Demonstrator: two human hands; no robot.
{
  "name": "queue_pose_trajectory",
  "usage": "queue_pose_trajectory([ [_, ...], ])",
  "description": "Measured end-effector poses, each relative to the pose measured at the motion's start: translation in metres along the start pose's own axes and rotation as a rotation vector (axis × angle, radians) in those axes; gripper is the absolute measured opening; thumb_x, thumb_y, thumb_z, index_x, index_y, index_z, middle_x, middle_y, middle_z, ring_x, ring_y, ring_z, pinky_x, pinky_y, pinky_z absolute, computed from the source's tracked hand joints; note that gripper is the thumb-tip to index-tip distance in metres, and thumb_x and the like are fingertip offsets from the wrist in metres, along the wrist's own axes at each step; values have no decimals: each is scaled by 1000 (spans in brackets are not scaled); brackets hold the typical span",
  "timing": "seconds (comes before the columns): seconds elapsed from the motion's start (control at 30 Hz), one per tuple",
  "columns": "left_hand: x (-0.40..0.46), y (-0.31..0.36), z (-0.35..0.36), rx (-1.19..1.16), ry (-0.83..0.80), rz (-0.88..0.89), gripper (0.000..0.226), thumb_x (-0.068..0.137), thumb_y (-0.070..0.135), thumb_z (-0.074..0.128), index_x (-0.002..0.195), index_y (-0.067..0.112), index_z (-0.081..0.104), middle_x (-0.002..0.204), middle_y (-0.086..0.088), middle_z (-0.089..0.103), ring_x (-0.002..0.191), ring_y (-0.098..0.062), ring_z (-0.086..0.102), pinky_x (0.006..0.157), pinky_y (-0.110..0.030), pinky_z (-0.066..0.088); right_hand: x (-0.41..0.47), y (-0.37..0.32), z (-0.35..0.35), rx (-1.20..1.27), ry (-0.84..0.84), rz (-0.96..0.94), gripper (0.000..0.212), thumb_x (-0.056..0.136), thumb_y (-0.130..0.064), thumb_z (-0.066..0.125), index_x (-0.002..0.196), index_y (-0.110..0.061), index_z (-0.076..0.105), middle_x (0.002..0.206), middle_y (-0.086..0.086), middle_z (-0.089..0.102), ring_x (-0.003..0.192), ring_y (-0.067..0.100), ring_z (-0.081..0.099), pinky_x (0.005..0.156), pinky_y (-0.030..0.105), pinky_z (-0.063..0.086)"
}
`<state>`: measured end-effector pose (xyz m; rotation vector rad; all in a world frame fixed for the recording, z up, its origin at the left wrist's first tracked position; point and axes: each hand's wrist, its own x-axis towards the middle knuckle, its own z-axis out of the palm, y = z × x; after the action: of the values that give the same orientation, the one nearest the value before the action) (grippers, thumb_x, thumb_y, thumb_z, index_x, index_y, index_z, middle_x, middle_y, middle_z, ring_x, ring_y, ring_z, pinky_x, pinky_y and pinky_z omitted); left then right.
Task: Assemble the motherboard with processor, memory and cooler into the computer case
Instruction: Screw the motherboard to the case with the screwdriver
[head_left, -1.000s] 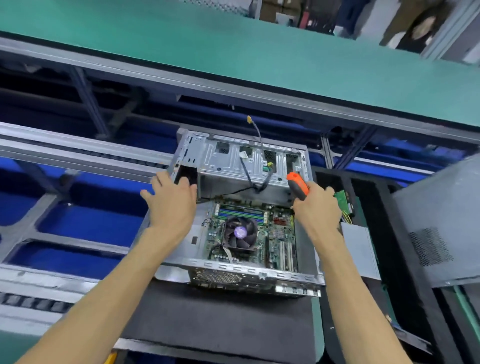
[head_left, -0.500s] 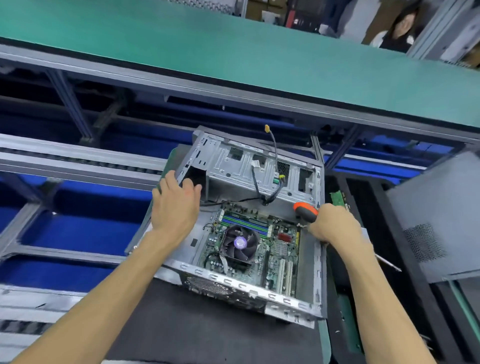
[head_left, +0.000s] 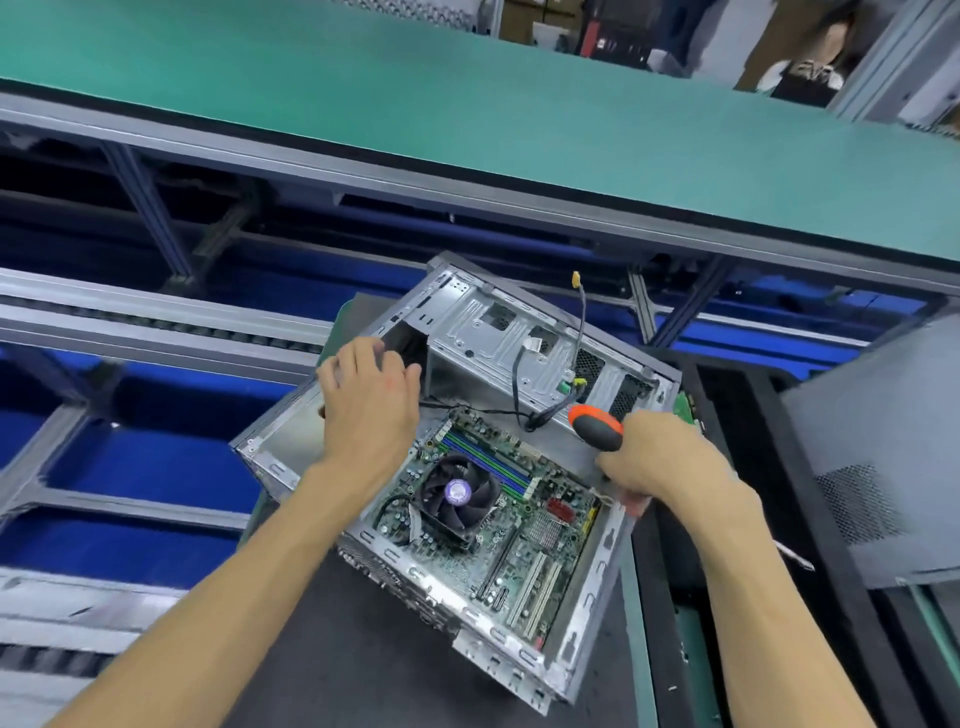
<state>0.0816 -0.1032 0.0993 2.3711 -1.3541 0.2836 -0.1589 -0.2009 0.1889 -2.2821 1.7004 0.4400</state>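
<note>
Open computer case (head_left: 524, 338) lying on its side at centre frame on a dark mat (head_left: 332, 654) over the work surface, turned so its long axis runs from 10 o'clock to 4 o'clock. Inside, green motherboard (head_left: 524, 540) seated flat, with a round black cooler (head_left: 457, 493) fan toward 9 o'clock of the board and blue and green memory (head_left: 488, 460) sticks just beyond it toward 12 o'clock. Left hand (head_left: 371, 410) resting on the case's wall at 10 o'clock, grip relaxed, fingers spread over the metal edge. Right hand (head_left: 660, 462) at 3 o'clock, grip curled round an orange and black screwdriver (head_left: 595, 428) and touching the case's rim. Grey side panel (head_left: 883, 447) at far 3 o'clock. Teal conveyor belt (head_left: 467, 104) across 12 o'clock.
</note>
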Motion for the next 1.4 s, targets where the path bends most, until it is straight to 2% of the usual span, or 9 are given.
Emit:
queue_pose_trajectory([
  [0.17, -24, -1, -17, 83, -138, -109, 43, 105, 36, 32, 93, 11, 66, 98, -7, 63, 96, -27, 53, 91, -42, 33, 27, -30, -15, 178, 340, -208, 4, 87, -11, 56, 90, -11, 54, 80, 9, 57, 65, 26, 51, 53, 30, 33],
  [0.23, -32, -5, -19, 80, -163, -150, 45, 105, 39, 31, 88, 15, 64, 93, -3, 64, 95, -25, 55, 92, -40, 36, 46, -49, -16, 171, 369, -291, 17, 84, -6, 57, 100, -9, 58, 95, 13, 54, 83, 32, 51, 63, 32, 36],
  [0.4, -56, -4, -19, 33, -74, -219, 40, 104, 37, 39, 69, 23, 54, 71, 6, 58, 75, -20, 52, 86, -39, 35, 87, -87, -12, 218, 352, -443, 30, 79, -2, 56, 109, -6, 57, 104, 19, 56, 100, 40, 55, 72, 36, 39],
  [0.5, -66, 1, -13, -8, -4, -264, 42, 104, 37, 40, 65, 27, 50, 64, 11, 52, 68, -14, 50, 90, -38, 33, 108, -99, -10, 236, 292, -425, 37, 80, -4, 56, 117, -7, 55, 109, 20, 62, 105, 41, 56, 90, 47, 47],
  [0.77, -65, 2, -7, -151, 133, -325, 39, 105, 40, 40, 67, 30, 45, 61, 16, 44, 64, -7, 44, 84, -31, 29, 151, -96, -11, 149, 171, -250, 69, 92, -22, 60, 154, -16, 29, 143, 28, 42, 137, 47, 32, 116, 59, 21],
  [0.93, -60, -2, -4, -182, 124, -320, 41, 105, 44, 35, 68, 30, 43, 61, 13, 44, 64, -9, 43, 77, -31, 32, 149, -75, -17, 222, 234, -270, 44, 85, -8, 56, 128, -15, 56, 118, 20, 64, 109, 43, 58, 94, 48, 51],
  [1.13, -28, -18, -3, -166, 43, -216, 42, 105, 39, 41, 68, 19, 48, 55, 8, 44, 52, -16, 42, 66, -35, 35, 144, -43, -19, 242, 231, -112, 23, 87, -10, 56, 109, -5, 60, 108, 20, 65, 97, 40, 62, 84, 44, 53],
  [1.23, -6, -28, -3, -139, -57, -150, 40, 104, 39, 41, 75, 15, 53, 53, 3, 48, 56, -32, 54, 58, -36, 34, 140, -26, -22, 223, 226, -74, 15, 88, -12, 58, 99, -5, 51, 103, 20, 64, 87, 37, 59, 76, 42, 51],
  [1.4, 23, -40, 3, -158, -171, -29, 34, 104, 43, 39, 80, 19, 47, 58, -3, 54, 62, -33, 53, 62, -42, 48, 124, 0, -20, 148, 211, -38, 21, 91, -21, 61, 101, -5, 51, 110, 23, 64, 98, 40, 61, 76, 38, 44],
])
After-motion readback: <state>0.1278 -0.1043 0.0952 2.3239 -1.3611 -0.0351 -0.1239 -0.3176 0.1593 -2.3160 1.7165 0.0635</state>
